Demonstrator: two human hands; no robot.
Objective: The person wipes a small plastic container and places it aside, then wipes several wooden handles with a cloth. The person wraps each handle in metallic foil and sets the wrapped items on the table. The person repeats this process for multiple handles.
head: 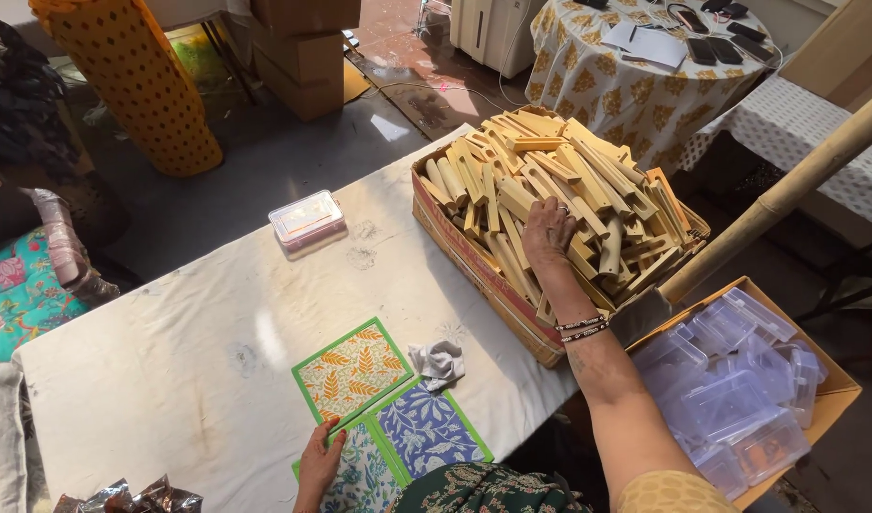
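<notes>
My right hand (548,231) reaches into a cardboard box (474,268) heaped with cut bamboo pieces (569,190); its fingers rest on the pieces, curled over one. Whether it grips a piece I cannot tell for sure. My left hand (319,463) lies at the near table edge, pressing on green-bordered printed cloth mats (352,370) with leaf patterns in orange and blue (426,430). A crumpled white cloth (438,362) lies beside the mats.
A small clear plastic box (306,219) stands on the white table cover (170,361). A second carton of empty clear plastic boxes (740,380) sits at my right. A bamboo pole (787,190) slants across. A round table with phones (635,57) stands behind.
</notes>
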